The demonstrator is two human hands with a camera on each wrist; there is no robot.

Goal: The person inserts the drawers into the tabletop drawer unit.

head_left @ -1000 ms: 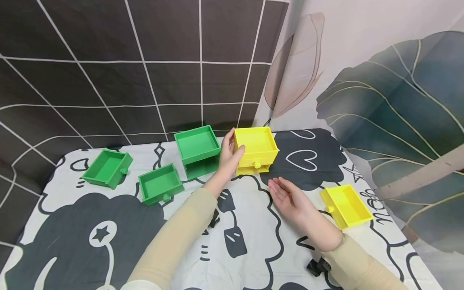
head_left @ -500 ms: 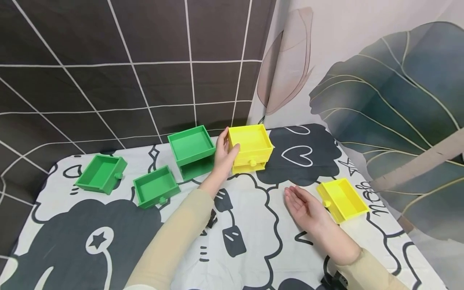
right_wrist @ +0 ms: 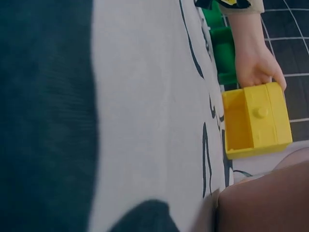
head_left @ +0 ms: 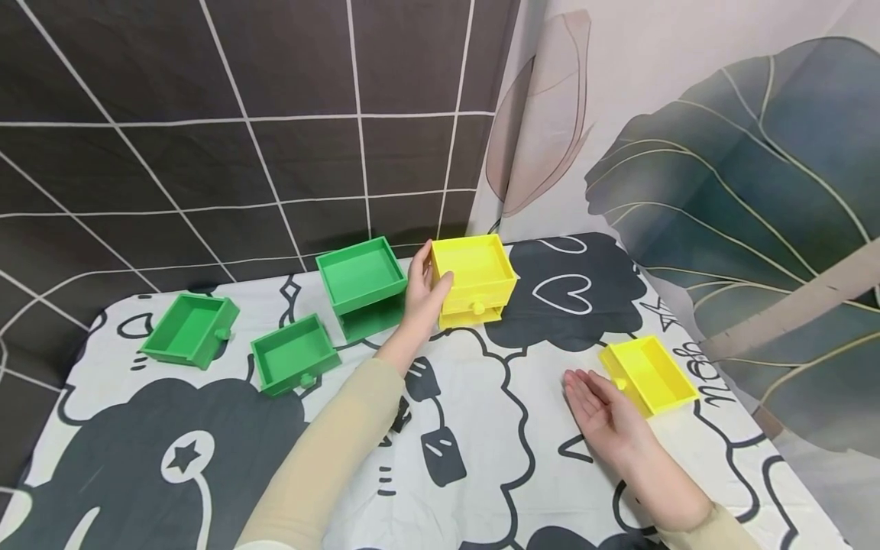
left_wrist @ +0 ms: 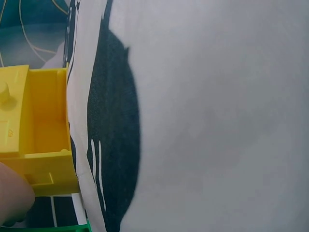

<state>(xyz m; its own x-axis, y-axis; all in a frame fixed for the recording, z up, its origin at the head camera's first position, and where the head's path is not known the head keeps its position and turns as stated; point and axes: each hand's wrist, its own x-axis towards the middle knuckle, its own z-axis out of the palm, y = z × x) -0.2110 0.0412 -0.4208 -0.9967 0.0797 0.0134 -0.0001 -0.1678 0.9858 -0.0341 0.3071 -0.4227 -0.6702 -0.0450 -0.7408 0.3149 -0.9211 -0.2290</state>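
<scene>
My left hand [head_left: 421,298] grips the left side of a small yellow drawer cabinet [head_left: 473,263], thumb in front and fingers behind. The cabinet's upper drawer, with a round knob [right_wrist: 261,112], sits in place; the lower slot [left_wrist: 48,111] is a hollow opening. To the right, a loose yellow drawer [head_left: 649,374] lies on the cloth with its knob facing left. Beside that drawer's knob end is my right hand [head_left: 608,420], palm turned inward, fingers extended and holding nothing. In the right wrist view only a blurred part of it shows.
Left of the yellow cabinet stands a green cabinet [head_left: 363,271] with an open lower slot. Two loose green drawers, one nearer [head_left: 294,353] and one farther left [head_left: 189,330], lie on the patterned cloth [head_left: 474,405]. A dark grid-patterned wall covering [head_left: 302,160] rises behind.
My right hand has moved right and toward me, from in front of the yellow cabinet to beside the loose yellow drawer. My left hand keeps its grip on the cabinet. The head view shifts slightly.
</scene>
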